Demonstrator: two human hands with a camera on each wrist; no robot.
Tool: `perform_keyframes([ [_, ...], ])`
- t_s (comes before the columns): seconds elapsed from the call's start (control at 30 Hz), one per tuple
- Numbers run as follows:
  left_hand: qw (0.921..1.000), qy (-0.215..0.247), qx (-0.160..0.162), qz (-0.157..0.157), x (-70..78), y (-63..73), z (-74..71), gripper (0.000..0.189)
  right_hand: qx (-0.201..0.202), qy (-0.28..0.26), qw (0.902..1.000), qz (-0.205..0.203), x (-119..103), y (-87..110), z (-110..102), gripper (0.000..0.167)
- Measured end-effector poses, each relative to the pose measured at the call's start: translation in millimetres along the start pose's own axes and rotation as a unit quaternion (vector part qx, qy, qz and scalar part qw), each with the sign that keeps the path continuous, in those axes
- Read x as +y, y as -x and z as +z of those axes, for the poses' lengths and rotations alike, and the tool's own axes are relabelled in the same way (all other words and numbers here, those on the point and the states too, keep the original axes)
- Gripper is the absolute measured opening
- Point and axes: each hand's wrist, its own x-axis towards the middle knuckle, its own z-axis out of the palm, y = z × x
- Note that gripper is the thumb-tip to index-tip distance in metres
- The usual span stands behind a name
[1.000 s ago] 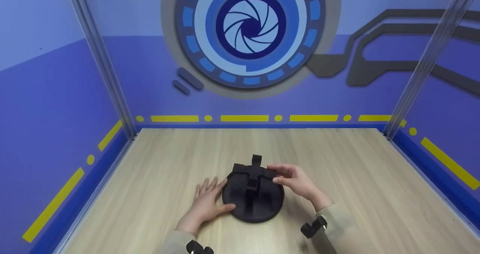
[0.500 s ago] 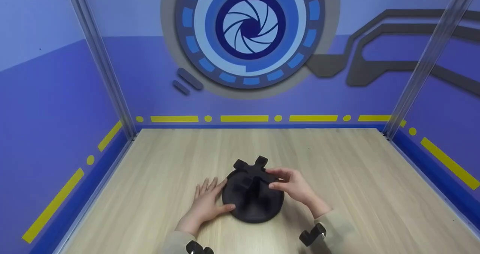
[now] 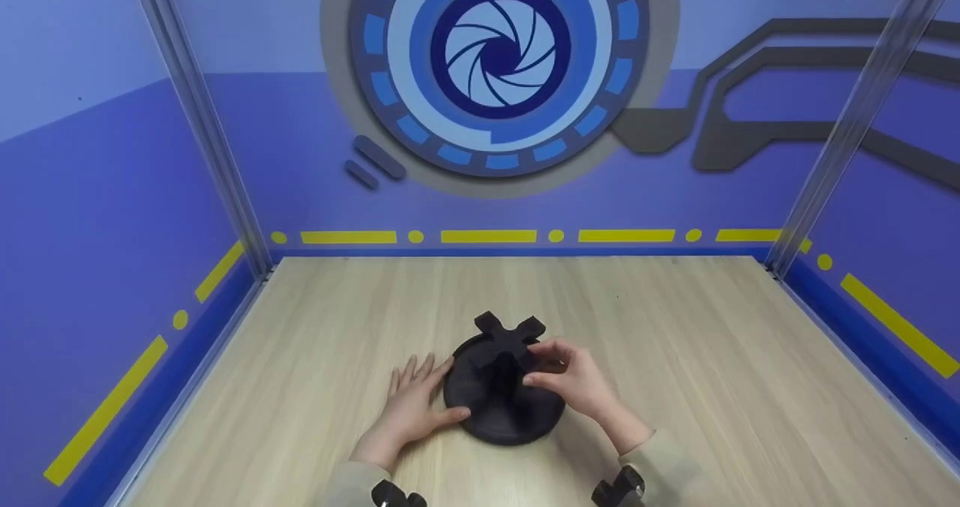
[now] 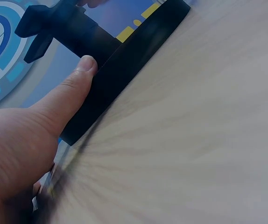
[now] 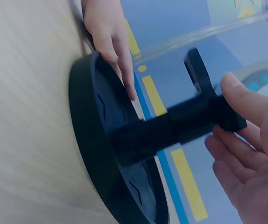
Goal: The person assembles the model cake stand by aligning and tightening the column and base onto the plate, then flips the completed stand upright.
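Observation:
A round black base (image 3: 501, 428) with a raised rim lies flat on the table. From its middle rises a thick black post (image 5: 148, 133), topped by a cross-shaped knob (image 3: 508, 338). My left hand (image 3: 412, 415) rests against the base's left side, fingers spread and straight, thumb on the rim. In the left wrist view that thumb (image 4: 71, 88) presses the base's edge. My right hand (image 3: 579, 381) pinches one arm of the knob between thumb and fingers. The right wrist view shows the thumb (image 5: 248, 95) on top and fingers below; the grasped arm is partly hidden.
The pale wooden table (image 3: 360, 304) extends around the base. Blue and purple printed panels (image 3: 300, 169) with metal corner posts (image 3: 210, 132) enclose it at the back and both sides. A black wrist device (image 3: 619, 486) sits on each sleeve.
The cross-shaped knob has turned clockwise, seen from above. My right hand has moved with it, toward the front and left. The left hand and the base have stayed in place.

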Motion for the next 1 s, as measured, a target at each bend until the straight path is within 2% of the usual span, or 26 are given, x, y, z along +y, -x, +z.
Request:
perform_keyframes([
  [0.2,1.0000,0.001,0.002,0.002,0.3,0.1,0.2,0.096,0.042,0.010,0.9990,-0.014,-3.2,3.5,15.0,0.044],
  [0.33,1.0000,0.005,0.001,0.001,0.6,0.2,-0.5,0.096,0.075,0.054,0.9951,-0.033,-4.3,5.4,23.0,0.042],
  [0.57,0.9999,0.014,-0.006,0.000,0.0,0.3,-1.4,0.097,0.112,0.124,0.9852,-0.036,-8.9,8.7,32.8,0.044],
  [1.0,1.0000,0.008,-0.001,0.002,0.4,0.3,-0.8,0.097,0.147,0.231,0.9557,-0.108,-10.3,8.0,47.0,0.048],
])
